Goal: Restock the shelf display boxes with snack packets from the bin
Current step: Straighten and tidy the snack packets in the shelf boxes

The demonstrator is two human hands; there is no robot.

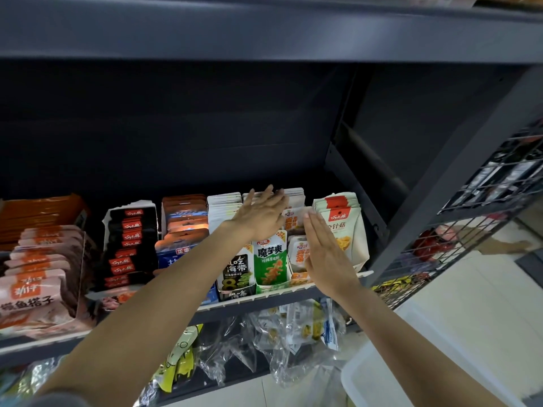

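Dark metal shelving (pixel 264 39) across the whole view, its middle shelf lined with rows of snack packets standing in display boxes. Wire rack (pixel 482 207) off to the right; corner of a clear plastic bin (pixel 417 362) low on the right, over pale floor. Loose clear-wrapped packets (pixel 293 333) hanging on the level beneath.

Both bare forearms stretched up and forward from the bottom edge, converging on the right part of the shelf. Left hand (pixel 258 215) palm down, fingers straight and spread — laid over the tops of the white packets (pixel 224 204) behind the green display box (pixel 270 265), grasping nothing. Right hand (pixel 326 254) turned edge-on, fingers straight and together, flat against the side of the small orange-and-white packets (pixel 298 251), just beside the cream pouches (pixel 343 230) at the row's right end — likewise released, nothing clenched.

Orange-and-white packets standing upright in their box between the two hands.
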